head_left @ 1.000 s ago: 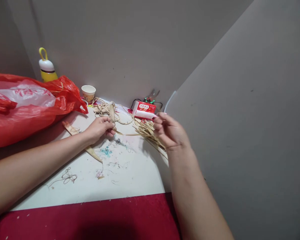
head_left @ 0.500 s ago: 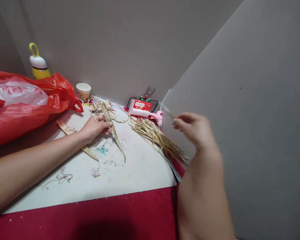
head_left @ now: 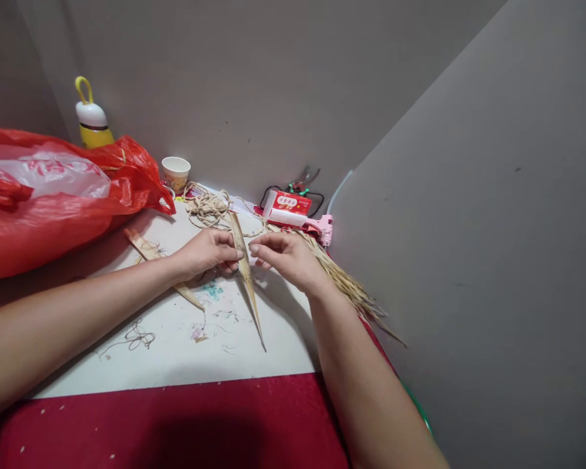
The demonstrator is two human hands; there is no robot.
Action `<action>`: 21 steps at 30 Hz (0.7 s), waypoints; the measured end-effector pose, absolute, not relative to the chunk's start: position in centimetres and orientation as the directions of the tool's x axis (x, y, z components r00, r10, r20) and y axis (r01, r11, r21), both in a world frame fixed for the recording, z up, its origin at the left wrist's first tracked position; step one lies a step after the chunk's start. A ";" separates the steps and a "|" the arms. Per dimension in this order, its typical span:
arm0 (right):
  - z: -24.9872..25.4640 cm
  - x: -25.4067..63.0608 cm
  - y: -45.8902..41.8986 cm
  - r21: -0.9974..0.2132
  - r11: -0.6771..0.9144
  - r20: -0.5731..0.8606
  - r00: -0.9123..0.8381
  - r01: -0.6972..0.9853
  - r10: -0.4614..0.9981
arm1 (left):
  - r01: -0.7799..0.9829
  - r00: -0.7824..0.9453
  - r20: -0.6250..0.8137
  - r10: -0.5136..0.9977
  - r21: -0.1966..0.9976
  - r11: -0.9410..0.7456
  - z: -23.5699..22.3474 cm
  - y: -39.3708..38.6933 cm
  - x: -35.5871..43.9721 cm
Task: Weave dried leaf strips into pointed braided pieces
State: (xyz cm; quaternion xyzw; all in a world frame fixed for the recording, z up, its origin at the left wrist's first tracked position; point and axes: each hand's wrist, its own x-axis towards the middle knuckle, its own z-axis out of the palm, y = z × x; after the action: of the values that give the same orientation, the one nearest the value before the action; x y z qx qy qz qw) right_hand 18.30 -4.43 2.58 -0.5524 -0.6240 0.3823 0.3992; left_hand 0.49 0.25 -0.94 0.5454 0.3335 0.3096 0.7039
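My left hand (head_left: 215,254) is closed on a dried leaf (head_left: 245,264), a straw-coloured piece whose narrow tip points down toward the table's front. The thumb lies across the leaf's upper part. Just to the right of the leaf is my right hand (head_left: 288,257), its thumb and fingers drawn together in a pinch close to the leaf's edge. Whatever is in that pinch, if anything, is too small to make out. Partly under my left wrist lies another dried leaf (head_left: 190,296) with thread on it.
A bundle of dried strips (head_left: 344,277) lies behind my right forearm. Farther back are coiled cord (head_left: 208,207), a paper cup (head_left: 176,172), a red-and-white box (head_left: 290,203) and a pink glue gun (head_left: 325,229). Red plastic bags (head_left: 68,228) and a yellow bottle (head_left: 96,135) stand left. Loose thread (head_left: 139,337) lies in front.
My right hand has come left from beside the wall to the leaf. The thin strip it held no longer shows in it. My left hand still holds the leaf.
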 end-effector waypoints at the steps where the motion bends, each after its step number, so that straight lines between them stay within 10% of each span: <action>1: 2.4 17.9 -4.4 -0.924 0.071 0.047 -0.074 0.376 0.996 | -0.048 0.589 -0.126 0.798 0.981 0.189 -0.9 0.2 0.5; 21: 0.8 17.4 -4.4 -0.908 0.046 0.013 -0.082 0.417 0.997 | 0.073 0.536 -0.081 0.841 0.996 0.049 0.1 -0.5 0.7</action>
State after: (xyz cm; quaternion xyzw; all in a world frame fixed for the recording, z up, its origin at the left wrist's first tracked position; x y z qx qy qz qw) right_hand 17.41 -4.35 0.79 -0.5682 -0.6221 0.3926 0.3687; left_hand 0.71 -0.47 0.08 0.6168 0.3704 0.3082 0.6224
